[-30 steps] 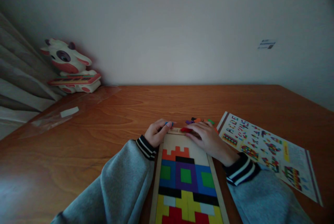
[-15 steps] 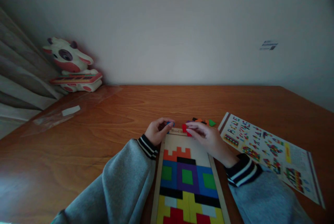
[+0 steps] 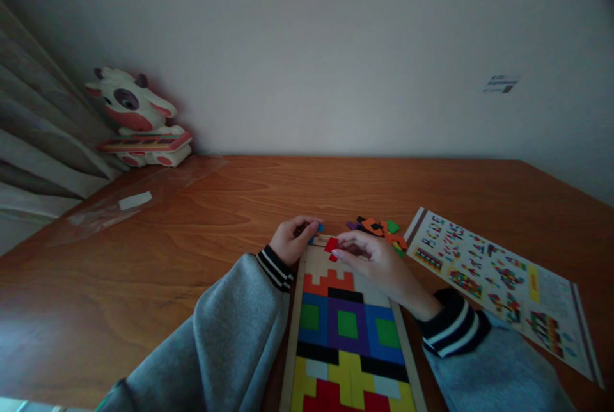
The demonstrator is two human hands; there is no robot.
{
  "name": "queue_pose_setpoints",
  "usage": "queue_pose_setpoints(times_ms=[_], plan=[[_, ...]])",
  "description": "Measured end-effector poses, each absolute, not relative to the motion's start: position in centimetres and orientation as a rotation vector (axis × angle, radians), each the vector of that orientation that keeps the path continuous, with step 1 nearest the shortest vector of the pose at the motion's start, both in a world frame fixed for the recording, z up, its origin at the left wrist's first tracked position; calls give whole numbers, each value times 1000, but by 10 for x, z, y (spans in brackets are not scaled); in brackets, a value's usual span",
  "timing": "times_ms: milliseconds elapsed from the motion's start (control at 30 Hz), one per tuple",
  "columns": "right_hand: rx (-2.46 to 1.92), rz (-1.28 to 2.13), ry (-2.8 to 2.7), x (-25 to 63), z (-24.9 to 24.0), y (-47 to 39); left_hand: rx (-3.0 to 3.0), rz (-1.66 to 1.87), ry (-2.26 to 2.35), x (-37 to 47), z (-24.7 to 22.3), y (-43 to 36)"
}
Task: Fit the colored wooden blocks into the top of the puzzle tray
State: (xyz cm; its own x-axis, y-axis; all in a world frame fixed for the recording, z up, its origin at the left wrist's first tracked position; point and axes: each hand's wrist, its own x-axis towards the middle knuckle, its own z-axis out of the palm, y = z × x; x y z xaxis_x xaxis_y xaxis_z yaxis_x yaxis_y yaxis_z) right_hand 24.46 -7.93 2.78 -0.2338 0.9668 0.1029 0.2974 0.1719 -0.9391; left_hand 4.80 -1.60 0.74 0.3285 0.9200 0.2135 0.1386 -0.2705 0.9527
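Note:
A wooden tray (image 3: 290, 361) holds flat coloured pieces: orange, black, blue, purple, green, yellow, white and red. At its far left corner my left hand (image 3: 293, 239) is closed on a blue piece (image 3: 320, 228), which peeks out past the fingertips. My right hand (image 3: 371, 261) pinches a red piece (image 3: 331, 244) over the far end of the tray, just beyond the orange pieces (image 3: 330, 281). The bare wood at that end is partly hidden by the right hand.
Loose pieces (image 3: 374, 226) lie in a pile behind the right hand. A printed pattern sheet (image 3: 503, 284) is on the right of the table (image 3: 215, 226). A cow toy (image 3: 144, 119) and clear plastic wrapping (image 3: 103, 210) are at the left.
My right hand has moved nearer and slightly left with the red piece, uncovering more of the loose pile. My left hand keeps its hold on the blue piece. The view has shifted slightly.

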Motion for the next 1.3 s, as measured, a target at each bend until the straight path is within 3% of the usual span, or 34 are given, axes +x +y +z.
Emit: queue_pose_setpoints(times_ms=[400, 600, 867, 1167, 1300], plan=[[-1174, 1013, -1932, 212, 29, -86, 1728, 1008, 985, 47, 10, -17], [-1246, 527, -2164, 214, 28, -83, 1726, 1002, 988, 47, 11, -18], [-1273, 446, -2228, 215, 24, -85, 1734, 1017, 967, 46, 8, -17], [-1590, 328, -2056, 311, 39, -59, 1636, 1018, 998, 48, 8, -17], [-1813, 446, -1978, 353, 28, -56, 1691, 1004, 979, 47, 7, -17]])
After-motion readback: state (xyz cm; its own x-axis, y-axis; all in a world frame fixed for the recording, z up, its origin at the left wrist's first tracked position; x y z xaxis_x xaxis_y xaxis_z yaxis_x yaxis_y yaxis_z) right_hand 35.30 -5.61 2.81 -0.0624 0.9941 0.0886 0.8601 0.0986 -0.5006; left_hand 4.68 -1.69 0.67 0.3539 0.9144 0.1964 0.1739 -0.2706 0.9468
